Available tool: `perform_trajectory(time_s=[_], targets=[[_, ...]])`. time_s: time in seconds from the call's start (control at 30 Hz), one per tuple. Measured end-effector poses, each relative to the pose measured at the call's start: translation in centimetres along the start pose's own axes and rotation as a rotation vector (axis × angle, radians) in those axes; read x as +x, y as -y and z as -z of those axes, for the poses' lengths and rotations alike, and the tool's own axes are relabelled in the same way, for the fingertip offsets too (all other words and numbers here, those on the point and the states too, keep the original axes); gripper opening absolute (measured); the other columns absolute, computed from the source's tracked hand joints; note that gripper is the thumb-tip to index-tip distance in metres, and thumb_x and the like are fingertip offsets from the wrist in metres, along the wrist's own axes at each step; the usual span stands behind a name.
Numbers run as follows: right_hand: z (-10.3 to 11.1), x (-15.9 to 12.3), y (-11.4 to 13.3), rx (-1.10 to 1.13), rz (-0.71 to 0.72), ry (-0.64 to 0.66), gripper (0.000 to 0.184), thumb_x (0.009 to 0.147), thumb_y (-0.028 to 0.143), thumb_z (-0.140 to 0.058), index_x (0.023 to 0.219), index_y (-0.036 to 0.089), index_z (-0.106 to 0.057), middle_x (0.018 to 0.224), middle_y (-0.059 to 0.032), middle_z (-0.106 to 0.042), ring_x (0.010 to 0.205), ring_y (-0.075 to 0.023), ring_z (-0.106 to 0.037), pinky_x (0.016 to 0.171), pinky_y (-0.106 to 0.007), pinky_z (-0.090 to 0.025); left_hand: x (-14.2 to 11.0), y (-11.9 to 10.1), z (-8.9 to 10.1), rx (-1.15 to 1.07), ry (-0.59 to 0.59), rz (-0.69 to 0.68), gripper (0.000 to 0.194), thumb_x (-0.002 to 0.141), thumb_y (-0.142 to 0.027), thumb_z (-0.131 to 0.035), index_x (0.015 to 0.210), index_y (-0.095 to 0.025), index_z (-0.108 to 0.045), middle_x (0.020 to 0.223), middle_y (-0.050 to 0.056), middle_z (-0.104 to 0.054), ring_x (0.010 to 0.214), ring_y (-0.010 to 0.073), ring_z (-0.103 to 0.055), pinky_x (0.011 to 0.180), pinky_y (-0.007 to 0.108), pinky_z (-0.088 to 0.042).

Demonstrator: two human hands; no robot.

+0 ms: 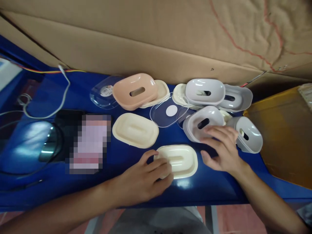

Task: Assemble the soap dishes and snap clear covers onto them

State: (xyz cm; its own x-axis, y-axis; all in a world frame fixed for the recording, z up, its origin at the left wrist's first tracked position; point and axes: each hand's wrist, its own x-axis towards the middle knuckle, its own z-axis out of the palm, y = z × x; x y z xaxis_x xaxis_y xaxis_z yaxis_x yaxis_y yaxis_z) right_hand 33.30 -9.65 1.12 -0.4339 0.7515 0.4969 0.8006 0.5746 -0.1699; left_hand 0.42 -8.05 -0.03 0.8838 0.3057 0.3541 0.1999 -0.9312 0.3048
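Note:
A shallow cream oval tray (pixel 184 162) with a raised middle ridge lies on the blue table. My left hand (pixel 156 177) has its curled fingers on the tray's left end and covers that part of the rim. My right hand (pixel 223 148) is spread, thumb apart, with its fingertips over the front of a light grey oval dish (pixel 198 125) that has a slot in its bottom. Whether those fingertips touch the dish I cannot tell. Another cream tray (pixel 135 130) lies just behind my left hand.
Behind stand a peach slotted dish (pixel 136 89), a pale slotted dish (pixel 204 91) and clear lids (pixel 161 113). A grey dish (pixel 251 136) leans near a cardboard box (pixel 282 133) at right. A phone (pixel 91 139) and cables (pixel 48 115) lie left; a cardboard wall (pixel 136 39) rises behind.

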Motion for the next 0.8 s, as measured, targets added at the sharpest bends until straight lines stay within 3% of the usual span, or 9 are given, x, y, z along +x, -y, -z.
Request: perform_trajectory(time_s=[0.07,0.13,0.2,0.33,0.57,0.8], targets=[[0.9,0.4,-1.5,-0.048,-0.031,0.16,0.04,0.101,0.037,-0.071,0.139,0.026,-0.064,0.154,-0.0131,-0.065,0.145,-0.0379,-0.059,0.121,-0.059,-0.039,0.0,0.0,0.0,-0.019,-0.024,0.029,0.015,0.103,-0.024,-0.071,0.119,-0.022,-0.072,0.119,0.006,-0.077,0.118,0.0239,-0.068,0.124,0.049,-0.041],[1.6,0.5,-2.9,-0.06,-0.073,0.286,0.051,0.102,0.042,-0.072,0.148,0.026,-0.059,0.167,-0.0154,-0.055,0.155,-0.0422,-0.049,0.125,-0.065,-0.034,0.0,0.0,0.0,-0.042,-0.044,0.071,0.033,0.1,-0.029,-0.075,0.131,-0.022,-0.067,0.134,0.012,-0.073,0.132,0.03,-0.065,0.122,0.053,-0.047],[2.1,0.3,-3.8,-0.046,-0.105,0.326,0.054,0.102,0.042,-0.072,0.152,0.028,-0.057,0.171,-0.0154,-0.05,0.158,-0.0427,-0.046,0.126,-0.067,-0.034,0.0,0.0,0.0,-0.064,-0.06,0.111,0.046,0.097,-0.027,-0.077,0.14,-0.022,-0.062,0.145,0.017,-0.067,0.142,0.0352,-0.059,0.12,0.056,-0.052],[2.8,-0.4,-4.1,-0.036,-0.137,0.32,0.044,0.104,0.034,-0.07,0.147,0.032,-0.062,0.165,-0.0126,-0.056,0.151,-0.04,-0.054,0.122,-0.065,-0.04,-0.1,-0.4,-0.2,-0.06,-0.085,0.155,0.051,0.098,-0.019,-0.071,0.147,-0.017,-0.056,0.156,0.024,-0.057,0.15,0.0397,-0.055,0.114,0.057,-0.059],[3.5,-0.2,-0.4,-0.013,-0.077,0.214,0.037,0.097,0.045,-0.083,0.128,0.03,-0.07,0.133,-0.0104,-0.071,0.136,-0.0382,-0.064,0.12,-0.064,-0.038,-0.1,-1.1,-1.1,-0.101,-0.147,0.278,0.06,0.103,-0.017,-0.069,0.157,-0.018,-0.044,0.163,0.027,-0.048,0.154,0.0394,-0.052,0.114,0.056,-0.061],[1.4,-0.1,4.8,0.077,0.045,0.242,0.042,0.1,0.049,-0.076,0.136,0.028,-0.069,0.125,-0.007,-0.074,0.13,-0.0332,-0.065,0.123,-0.056,-0.031,-0.3,-0.7,-1.7,-0.214,-0.179,0.338,0.08,0.101,-0.023,-0.076,0.167,-0.024,-0.031,0.171,0.026,-0.036,0.16,0.0394,-0.044,0.119,0.058,-0.057]])
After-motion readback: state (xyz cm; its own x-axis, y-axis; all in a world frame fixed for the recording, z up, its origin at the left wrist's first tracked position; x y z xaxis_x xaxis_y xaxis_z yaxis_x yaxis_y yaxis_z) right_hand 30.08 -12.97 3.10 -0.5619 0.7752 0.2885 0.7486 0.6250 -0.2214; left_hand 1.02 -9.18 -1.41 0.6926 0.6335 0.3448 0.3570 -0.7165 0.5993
